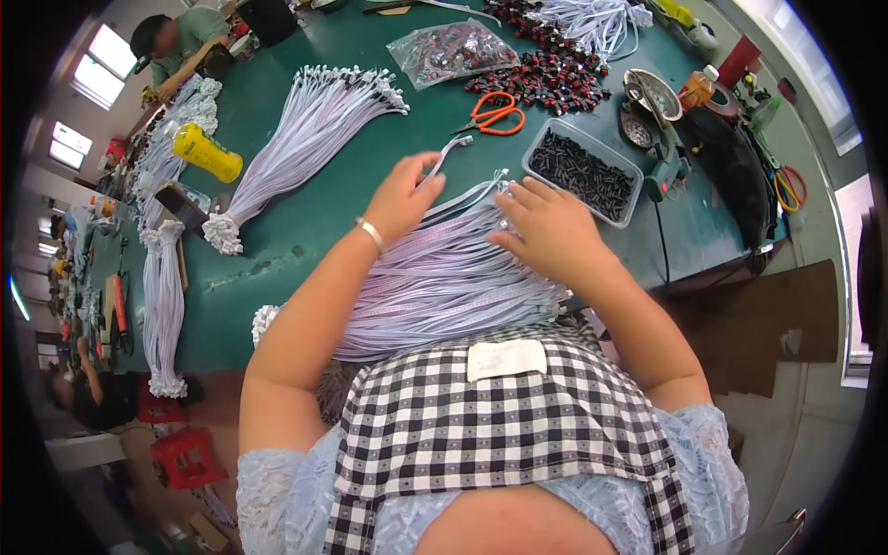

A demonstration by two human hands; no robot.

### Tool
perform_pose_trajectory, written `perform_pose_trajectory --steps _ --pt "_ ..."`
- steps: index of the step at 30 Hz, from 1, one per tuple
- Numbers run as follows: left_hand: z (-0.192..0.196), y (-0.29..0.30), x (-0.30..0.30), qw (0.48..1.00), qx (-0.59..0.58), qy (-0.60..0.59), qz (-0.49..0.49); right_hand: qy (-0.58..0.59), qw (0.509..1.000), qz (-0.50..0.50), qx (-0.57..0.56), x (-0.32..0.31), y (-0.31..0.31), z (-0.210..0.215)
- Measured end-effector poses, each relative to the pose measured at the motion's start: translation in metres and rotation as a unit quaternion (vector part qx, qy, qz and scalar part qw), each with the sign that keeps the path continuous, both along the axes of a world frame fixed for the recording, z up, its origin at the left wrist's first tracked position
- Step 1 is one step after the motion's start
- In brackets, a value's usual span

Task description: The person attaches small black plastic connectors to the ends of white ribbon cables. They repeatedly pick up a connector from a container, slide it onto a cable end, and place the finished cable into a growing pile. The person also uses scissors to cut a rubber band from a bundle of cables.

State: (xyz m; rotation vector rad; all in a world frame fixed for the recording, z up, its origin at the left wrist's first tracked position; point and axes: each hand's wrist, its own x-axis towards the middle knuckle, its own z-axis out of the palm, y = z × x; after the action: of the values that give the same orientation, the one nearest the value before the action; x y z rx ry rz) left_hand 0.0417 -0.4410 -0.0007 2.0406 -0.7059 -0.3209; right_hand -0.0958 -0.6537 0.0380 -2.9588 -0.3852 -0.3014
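The left hand (400, 196) pinches one thin white cable (450, 153) while the right hand (548, 229) presses flat on the cable pile (444, 287) on the green table (314, 213).

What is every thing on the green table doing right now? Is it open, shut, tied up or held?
Left hand: pinching one pale cable, lifted.
Right hand: flat on the loose cable pile.
Tied cable bundle: lying fanned out, untouched.
Orange scissors: lying shut.
Clear tub: lidless, full of small black parts.
Plastic bag: filled, lying flat.
Yellow bottle: on its side.
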Motion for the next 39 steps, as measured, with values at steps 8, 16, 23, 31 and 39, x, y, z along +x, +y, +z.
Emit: perform_pose_trajectory --steps 8,16,23,31,39 --pt "0.014 -0.048 0.043 0.962 0.196 -0.182 0.061 -0.075 0.986 0.015 0.147 0.022 -0.027 0.035" --pt "0.071 -0.043 -0.054 0.95 -0.063 -0.302 -0.045 0.317 0.616 -0.005 0.721 0.043 -0.01 0.026" --pt "0.052 -0.041 -0.059 0.925 -0.018 -0.366 -0.102 0.365 0.54 -0.08 0.754 0.016 -0.008 0.012" --pt "0.058 -0.056 -0.041 0.999 -0.02 0.012 -0.045 -0.089 0.936 0.068 0.335 0.031 -0.025 0.006" --pt "0.052 -0.068 -0.011 0.991 0.023 -0.116 -0.06 -0.146 0.94 0.003 0.307 0.049 -0.048 0.008"
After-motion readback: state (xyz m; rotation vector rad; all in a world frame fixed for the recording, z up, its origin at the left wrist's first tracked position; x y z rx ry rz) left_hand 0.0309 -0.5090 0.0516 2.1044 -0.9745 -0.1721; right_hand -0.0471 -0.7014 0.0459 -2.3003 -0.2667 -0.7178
